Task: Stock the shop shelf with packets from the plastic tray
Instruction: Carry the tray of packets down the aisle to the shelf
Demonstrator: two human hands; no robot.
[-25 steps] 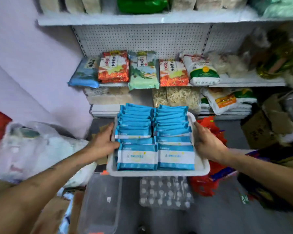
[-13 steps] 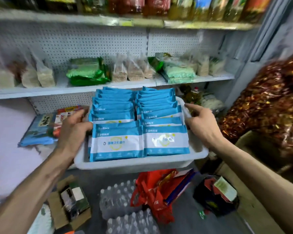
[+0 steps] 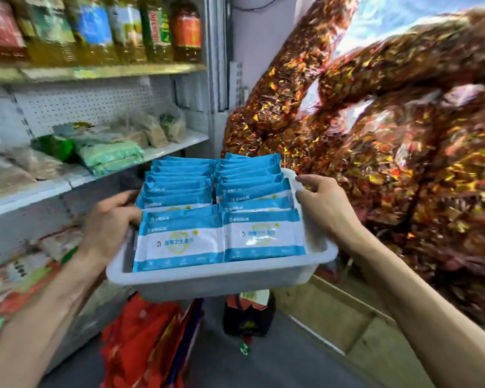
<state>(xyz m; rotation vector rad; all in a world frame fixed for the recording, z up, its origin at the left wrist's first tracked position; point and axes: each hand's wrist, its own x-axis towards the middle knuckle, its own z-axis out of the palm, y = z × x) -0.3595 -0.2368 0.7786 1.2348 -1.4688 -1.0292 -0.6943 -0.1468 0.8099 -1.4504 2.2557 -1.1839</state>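
plastic tray (image 3: 216, 278): white, held in the air between both hands, near the shelf's end.
shelf (image 3: 179, 143): white, at left, carrying bagged goods (image 3: 109, 155).
left hand (image 3: 107, 225): curled over the tray's left rim.
packets (image 3: 179, 242): blue-and-white, in two rows inside the tray.
right hand (image 3: 328, 205): gripping the right rim.
foil sacks (image 3: 389, 135): red-gold, piled at right.

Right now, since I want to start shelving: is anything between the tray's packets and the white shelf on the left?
Nothing visible stands between the packets and the shelf. But green bags already crowd that shelf, and the left hand and right hand both grip the tray.
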